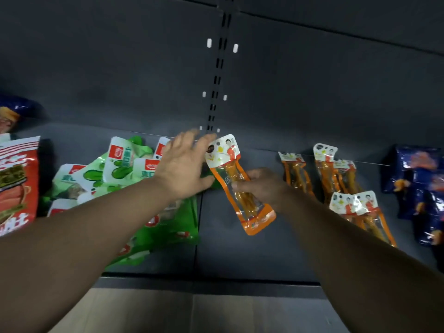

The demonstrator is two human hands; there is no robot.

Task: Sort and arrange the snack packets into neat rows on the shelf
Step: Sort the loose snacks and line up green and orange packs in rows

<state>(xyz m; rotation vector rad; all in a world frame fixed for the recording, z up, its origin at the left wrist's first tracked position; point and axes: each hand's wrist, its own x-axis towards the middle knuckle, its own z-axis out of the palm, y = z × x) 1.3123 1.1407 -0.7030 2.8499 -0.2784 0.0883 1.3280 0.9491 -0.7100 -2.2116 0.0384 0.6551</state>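
A dark grey shelf (240, 255) runs across the middle of the frame, its back panel split by a slotted upright (217, 75) at top centre. At centre, the right hand (262, 186) grips an orange packet (236, 183) by its middle, fingers curled round it; the packet is clear-fronted with a white header card, tilted, its top toward the upright and its lower end toward the shelf's front edge, and long amber strips show inside. The left hand (185, 164) is spread flat with fingers straight, holding nothing, above the right edge of a heap of green packets (125, 179) at centre left; its fingertips come close to the orange packet's header. The green packets overlap untidily, each with a red square logo on a white top; the writing is too blurred to read. To the right lie more orange packets (336, 183), some overlapping, in a loose group. At the far right sit blue packets (422, 188). A red packet (16, 183) with white stripes stands at the left edge, its large characters not legible.
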